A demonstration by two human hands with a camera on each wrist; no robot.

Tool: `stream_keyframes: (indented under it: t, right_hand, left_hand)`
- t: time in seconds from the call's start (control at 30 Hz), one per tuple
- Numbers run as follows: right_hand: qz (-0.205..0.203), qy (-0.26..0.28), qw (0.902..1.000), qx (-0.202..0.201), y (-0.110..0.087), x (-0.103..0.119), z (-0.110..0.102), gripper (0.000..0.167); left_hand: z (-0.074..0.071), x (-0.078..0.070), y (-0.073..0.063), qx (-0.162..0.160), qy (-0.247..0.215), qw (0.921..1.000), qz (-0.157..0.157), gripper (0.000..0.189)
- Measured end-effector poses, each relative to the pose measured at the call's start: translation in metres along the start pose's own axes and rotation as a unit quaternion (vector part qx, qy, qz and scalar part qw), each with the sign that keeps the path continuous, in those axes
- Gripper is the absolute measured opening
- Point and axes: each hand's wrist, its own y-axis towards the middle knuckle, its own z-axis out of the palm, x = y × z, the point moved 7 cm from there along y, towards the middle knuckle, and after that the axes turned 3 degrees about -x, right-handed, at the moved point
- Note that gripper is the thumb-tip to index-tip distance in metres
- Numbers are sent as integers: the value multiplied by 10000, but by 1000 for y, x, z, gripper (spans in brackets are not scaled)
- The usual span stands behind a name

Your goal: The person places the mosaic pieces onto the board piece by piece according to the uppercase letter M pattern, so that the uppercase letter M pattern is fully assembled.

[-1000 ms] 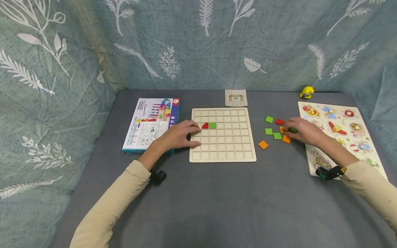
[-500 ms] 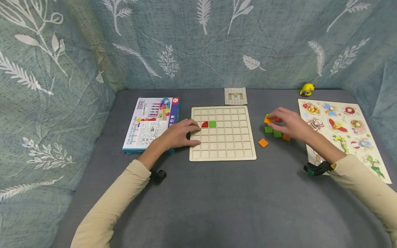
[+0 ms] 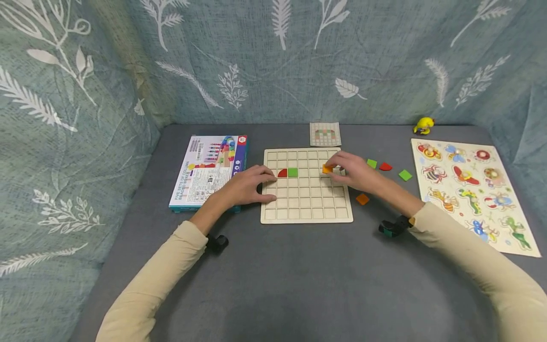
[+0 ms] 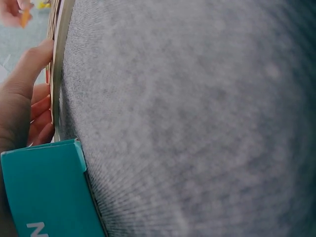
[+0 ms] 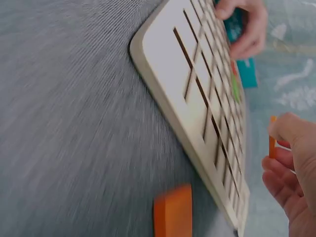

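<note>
In the head view a wooden grid board (image 3: 305, 216) lies mid-table, with a red quarter-round tile (image 3: 282, 173) and a green square tile (image 3: 292, 172) set side by side in its upper left cells. My left hand (image 3: 248, 184) rests thumb and fingertips on the board's left edge. Between thumb and fingers my right hand (image 3: 354, 172) pinches an orange tile (image 3: 327, 168) over the upper right part of the grid. The right wrist view shows this orange tile (image 5: 272, 137) held on edge, apart from the board. A loose orange tile (image 3: 362, 199) lies right of the board.
Two green tiles (image 3: 405, 175) and a red tile (image 3: 385, 166) lie beyond my right forearm, which may hide others. A pattern card (image 3: 325, 135) sits behind the board. At left is a box (image 3: 205, 173); at right, a picture puzzle (image 3: 472, 194) and yellow toy (image 3: 424, 126).
My right hand has picked an orange tile from the loose tiles and carried it left over the board. The left hand has stayed on the board's edge.
</note>
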Motion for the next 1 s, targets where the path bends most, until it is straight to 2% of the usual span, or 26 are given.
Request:
stream_keyframes:
  t: [0.17,0.37,0.7,1.0]
  right_hand:
    - [62,46,9990,444,23,5,29,19]
    - [-241,-157,9982,528,38,9,47,15]
    - [-626,-422,9965,373,49,18,53,10]
    - [-647,-536,9954,461,50,20,54,9]
  left_hand:
    - [1,1,-1,-28,11,10000,9,57]
    - [1,0,-1,-112,-6,9999,80,56]
    - [-1,1,1,-120,-6,9999,81,56]
    - [-1,1,0,-167,-13,9998,116,56]
